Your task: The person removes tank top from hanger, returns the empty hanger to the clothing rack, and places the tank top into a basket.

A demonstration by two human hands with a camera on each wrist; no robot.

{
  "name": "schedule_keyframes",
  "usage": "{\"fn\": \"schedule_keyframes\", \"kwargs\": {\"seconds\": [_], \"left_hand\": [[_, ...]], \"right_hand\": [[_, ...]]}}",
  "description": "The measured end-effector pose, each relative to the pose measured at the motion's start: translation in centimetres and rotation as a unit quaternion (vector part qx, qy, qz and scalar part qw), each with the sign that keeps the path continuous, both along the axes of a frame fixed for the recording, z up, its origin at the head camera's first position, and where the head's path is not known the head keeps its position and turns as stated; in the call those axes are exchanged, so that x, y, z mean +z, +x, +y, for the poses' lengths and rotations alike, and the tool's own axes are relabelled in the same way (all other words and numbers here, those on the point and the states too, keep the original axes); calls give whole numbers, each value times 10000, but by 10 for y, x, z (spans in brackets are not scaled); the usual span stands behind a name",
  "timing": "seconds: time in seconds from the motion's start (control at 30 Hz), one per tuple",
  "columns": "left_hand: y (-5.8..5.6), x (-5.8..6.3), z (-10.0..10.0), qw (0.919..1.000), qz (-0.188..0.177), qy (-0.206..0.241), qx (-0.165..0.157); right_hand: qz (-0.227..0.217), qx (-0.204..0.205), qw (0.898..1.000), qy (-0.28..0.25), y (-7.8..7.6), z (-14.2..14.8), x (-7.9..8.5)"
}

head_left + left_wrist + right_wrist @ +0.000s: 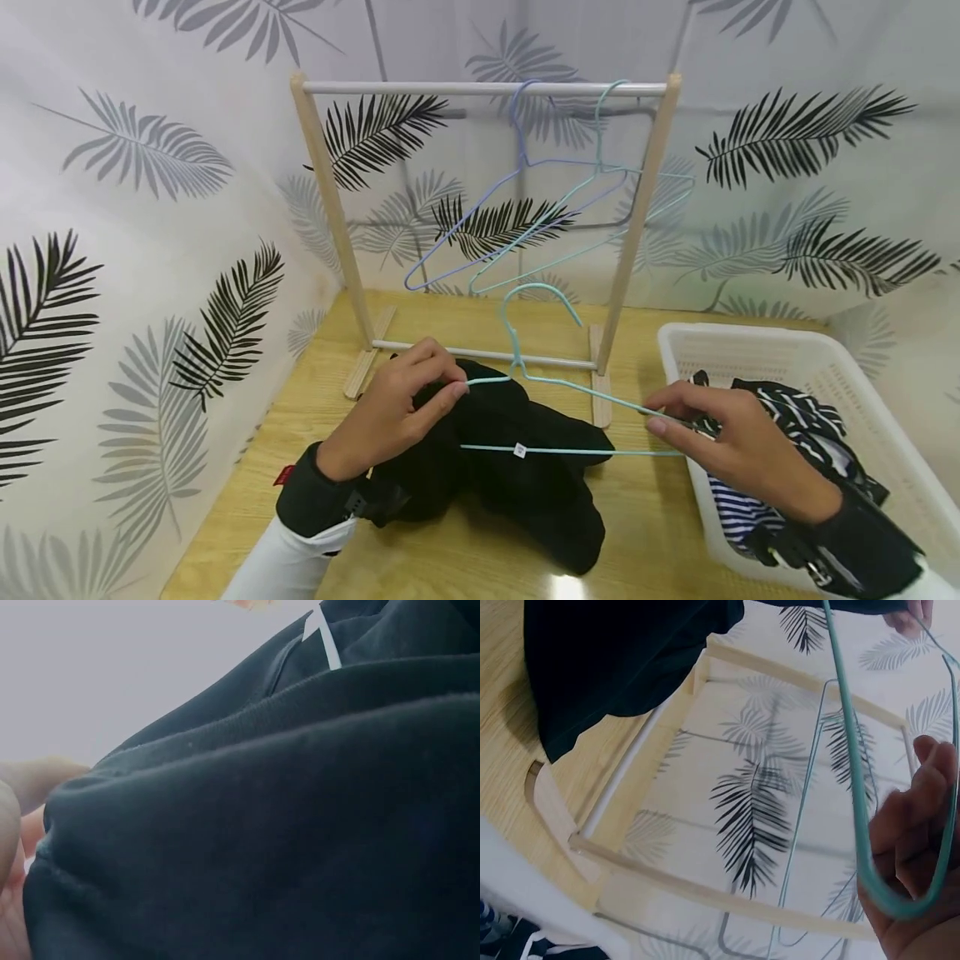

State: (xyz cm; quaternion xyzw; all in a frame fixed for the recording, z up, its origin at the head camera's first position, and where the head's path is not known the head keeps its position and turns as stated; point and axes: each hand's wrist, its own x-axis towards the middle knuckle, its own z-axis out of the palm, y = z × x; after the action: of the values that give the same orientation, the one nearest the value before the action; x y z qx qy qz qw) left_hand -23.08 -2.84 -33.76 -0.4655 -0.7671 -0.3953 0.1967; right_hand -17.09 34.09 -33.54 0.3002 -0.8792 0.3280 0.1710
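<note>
A light teal hanger [517, 362] is held up between both hands, its hook upward and a small white label on its lower bar. My left hand [401, 408] pinches its left shoulder close to the black garment [551, 500]. The hanger's left end is hidden at the cloth. In the left wrist view, dark fabric [247, 825] with a white tag fills most of the picture, fingers [45, 780] at its edge. My right hand [731, 446] pinches the right shoulder of the hanger, whose rounded end [900, 909] crosses the palm in the right wrist view.
A wooden rack [348, 250] with a pale top rail stands behind. From the rail hang a blue hanger [480, 202] and another teal hanger [536, 225]. At right, a white basket [900, 442] holds striped and black-and-white clothes [802, 417]. Leaf-patterned sheeting surrounds the wooden table [300, 442].
</note>
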Motion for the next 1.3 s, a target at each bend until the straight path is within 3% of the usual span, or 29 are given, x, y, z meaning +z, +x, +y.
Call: {"fn": "schedule_keyframes", "kwargs": {"seconds": [0.2, 0.4, 0.6, 0.93, 1.3], "left_hand": [[-2, 0, 5, 9999, 12, 45, -132], [-1, 4, 4, 9992, -323, 3, -253], [1, 11, -2, 9987, -405, -122, -295], [0, 11, -9, 9995, -154, -220, 159], [-2, 10, -14, 9987, -232, -304, 328]], "right_hand": [[-57, 107, 9995, -277, 1, -8, -3], [104, -383, 9984, -394, 2, -2, -2], [330, -784, 9955, -427, 3, 7, 1], [543, -844, 9937, -507, 5, 13, 4], [681, -1175, 9888, -620, 7, 35, 6]]}}
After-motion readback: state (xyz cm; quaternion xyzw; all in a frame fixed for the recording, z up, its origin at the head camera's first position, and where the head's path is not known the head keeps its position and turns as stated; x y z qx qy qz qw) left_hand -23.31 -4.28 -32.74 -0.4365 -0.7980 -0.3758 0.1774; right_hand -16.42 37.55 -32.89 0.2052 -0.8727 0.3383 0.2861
